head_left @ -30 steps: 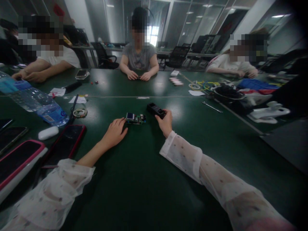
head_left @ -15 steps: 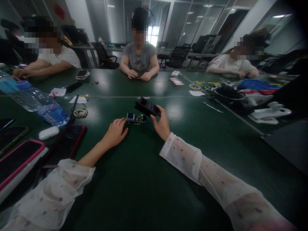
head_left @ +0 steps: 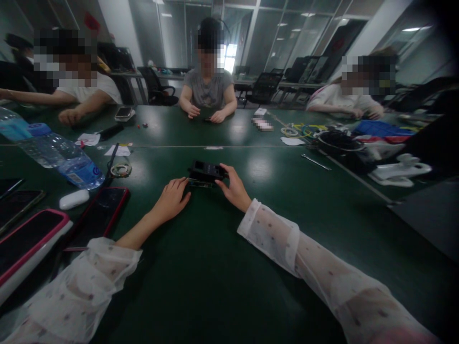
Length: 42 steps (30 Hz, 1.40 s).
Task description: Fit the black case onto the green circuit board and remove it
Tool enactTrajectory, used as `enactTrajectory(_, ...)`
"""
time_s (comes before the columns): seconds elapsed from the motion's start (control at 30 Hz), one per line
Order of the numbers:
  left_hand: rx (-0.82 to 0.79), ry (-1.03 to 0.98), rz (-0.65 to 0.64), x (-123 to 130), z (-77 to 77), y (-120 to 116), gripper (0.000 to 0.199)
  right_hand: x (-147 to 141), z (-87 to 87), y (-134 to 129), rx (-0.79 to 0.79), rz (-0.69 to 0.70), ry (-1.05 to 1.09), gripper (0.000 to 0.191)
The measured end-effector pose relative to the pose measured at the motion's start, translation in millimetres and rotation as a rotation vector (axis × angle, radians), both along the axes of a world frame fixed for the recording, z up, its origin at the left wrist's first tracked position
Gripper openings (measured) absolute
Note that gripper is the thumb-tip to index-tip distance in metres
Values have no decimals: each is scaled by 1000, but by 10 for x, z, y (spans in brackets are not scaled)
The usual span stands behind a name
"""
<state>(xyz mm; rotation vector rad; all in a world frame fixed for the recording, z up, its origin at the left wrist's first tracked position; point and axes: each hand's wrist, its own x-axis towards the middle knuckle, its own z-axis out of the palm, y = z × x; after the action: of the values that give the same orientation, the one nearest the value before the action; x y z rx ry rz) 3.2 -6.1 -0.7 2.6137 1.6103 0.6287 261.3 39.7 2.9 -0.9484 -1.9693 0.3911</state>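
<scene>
My right hand (head_left: 234, 187) is closed on the right end of a black plastic casing (head_left: 204, 169) with rectangular openings, thumb at its near side and fingers at its far side. The casing lies over a small green circuit board (head_left: 201, 183), hiding most of it; only the board's near edge shows. Whether the casing is seated on the board or just above it I cannot tell. My left hand (head_left: 174, 198) rests on the green table (head_left: 211, 267), its fingers extended and its fingertips at the left end of the board, holding nothing.
To my left are a large water bottle (head_left: 77, 165), a white earbud case (head_left: 74, 199), a red-edged phone (head_left: 102, 212) and a pink-rimmed device (head_left: 34, 243). A wrench (head_left: 316, 162) and bundled cables (head_left: 340, 143) lie to the right. Several people sit across the table.
My right hand has brought the casing down and left, over the board, covering the small screen that showed before. My left hand has stayed put. The co-worker at left has spread their arms.
</scene>
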Motion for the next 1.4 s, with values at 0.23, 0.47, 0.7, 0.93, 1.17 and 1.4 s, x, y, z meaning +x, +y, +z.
enactTrajectory(0.23, -8, -6, 6, -16, -30, 22, 47, -1, 23, -3, -1, 27, -36, 54)
enactTrajectory(0.47, -2, -23, 33, -22, -75, 30, 60, 8, -3, 10, -6, 42, -42, 55)
enactTrajectory(0.7, -10, -42, 41, -8, -79, 34, 75, 1, -23, 41, -64, 52, -73, 52)
enactTrajectory(0.93, -3, -29, 37, -14, -77, 38, 65, 0, -49, 49, -86, 103, -129, 55)
enactTrajectory(1.17, -44, -41, 56, 15, -15, 11, 58, 24, -62, 78, -135, 115, -113, 55)
enactTrajectory(1.4, -73, -47, 68, 31, 38, -16, 57, 22, -56, 81, -178, 114, -101, 54)
